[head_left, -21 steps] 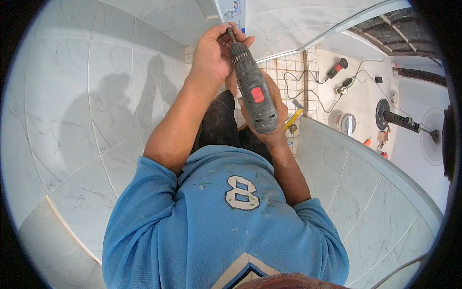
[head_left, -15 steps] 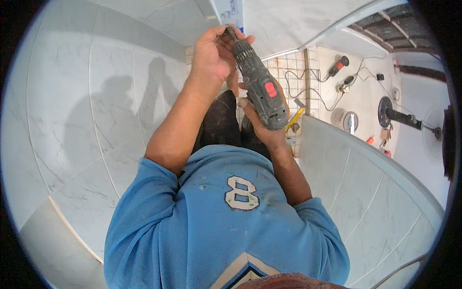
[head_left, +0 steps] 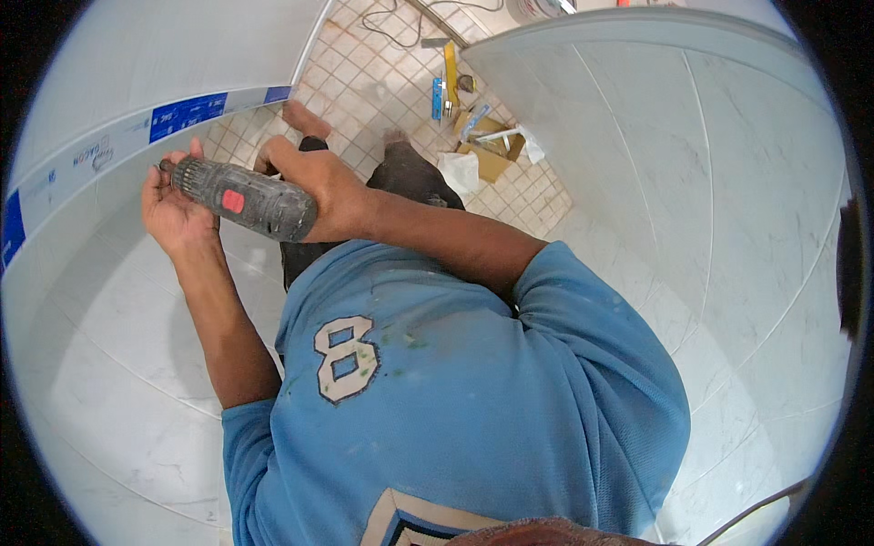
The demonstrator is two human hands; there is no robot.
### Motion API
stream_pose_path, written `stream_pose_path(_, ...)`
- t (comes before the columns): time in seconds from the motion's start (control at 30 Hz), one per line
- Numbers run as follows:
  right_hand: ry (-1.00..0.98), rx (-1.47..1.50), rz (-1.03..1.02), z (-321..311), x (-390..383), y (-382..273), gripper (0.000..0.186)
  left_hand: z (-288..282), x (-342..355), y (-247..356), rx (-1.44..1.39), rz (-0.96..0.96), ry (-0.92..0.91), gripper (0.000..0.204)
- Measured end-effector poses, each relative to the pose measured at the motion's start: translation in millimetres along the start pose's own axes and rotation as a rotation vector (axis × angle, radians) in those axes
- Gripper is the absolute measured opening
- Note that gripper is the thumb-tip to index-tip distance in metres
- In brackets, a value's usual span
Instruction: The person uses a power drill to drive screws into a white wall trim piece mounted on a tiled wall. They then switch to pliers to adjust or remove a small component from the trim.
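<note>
A dusty black power drill (head_left: 246,196) with a red button lies across both hands at the left, its nose pointing left toward the film-covered strip. My right hand (head_left: 323,187) is wrapped around its handle, which is mostly hidden below the drill body. Around the ribbed chuck end curl the fingers of my left hand (head_left: 182,218), with the thumb by the tip. The drill body covers part of that palm. Whether a bit sits in the chuck is too small to tell.
A strip with blue and white film (head_left: 187,114) edges the pale panel at the left. On the small-tiled floor (head_left: 350,68) lie a yellow-handled tool (head_left: 451,73), a blue object (head_left: 437,98), an opened cardboard box (head_left: 499,164) and a white bag (head_left: 460,173). A marbled wall (head_left: 628,191) stands at the right.
My view and body have turned left. The drill has swung from pointing up and away to pointing left, with both hands still on it. The cardboard box has come into view.
</note>
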State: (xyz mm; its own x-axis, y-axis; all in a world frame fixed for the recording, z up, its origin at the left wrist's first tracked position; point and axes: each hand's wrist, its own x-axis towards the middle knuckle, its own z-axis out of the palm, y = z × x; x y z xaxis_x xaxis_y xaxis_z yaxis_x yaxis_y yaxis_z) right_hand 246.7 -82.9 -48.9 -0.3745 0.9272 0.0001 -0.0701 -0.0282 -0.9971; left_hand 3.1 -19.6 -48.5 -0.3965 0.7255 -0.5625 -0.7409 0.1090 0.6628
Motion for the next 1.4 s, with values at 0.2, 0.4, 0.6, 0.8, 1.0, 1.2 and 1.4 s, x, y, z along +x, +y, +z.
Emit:
stream_pose_path(0.2, 0.2, 0.068, -0.032, -11.5, -20.0, 10.0, 0.044, 3.2, 19.4, -29.5, 0.128, -0.165, -0.138, 0.028)
stream_pose_path(0.4, 0.269, 0.038, -0.078, -26.8, -30.2, 15.5, 0.042, 35.2, 8.9, -56.7, 0.131, -0.236, -0.18, 0.026)
stream_pose_path(0.6, 0.129, 0.127, 0.0, -31.3, -29.7, 15.5, 0.072, 47.6, -0.6, -64.7, 0.243, -0.168, -0.05, 0.028)
stream_pose_path(0.8, -0.012, 0.223, -0.018, -33.0, -22.1, 12.9, 0.086, 40.8, -11.5, -63.0, 0.299, -0.074, -0.052, 0.031)
stream_pose_path(1.0, -0.09, 0.164, 0.022, -26.5, -12.0, 6.5, 0.088, 29.6, -12.7, -49.6, 0.304, -0.042, -0.066, 0.031)
stream_pose_path(1.2, -0.102, 0.119, 0.028, -20.3, -7.6, 6.1, 0.088, 24.2, -16.4, -43.8, 0.244, -0.029, -0.049, 0.03)
stream_pose_path(1.4, -0.142, 0.09, 0.045, -18.1, -6.7, 5.8, 0.096, 18.9, -16.5, -39.7, 0.235, -0.023, -0.08, 0.032)
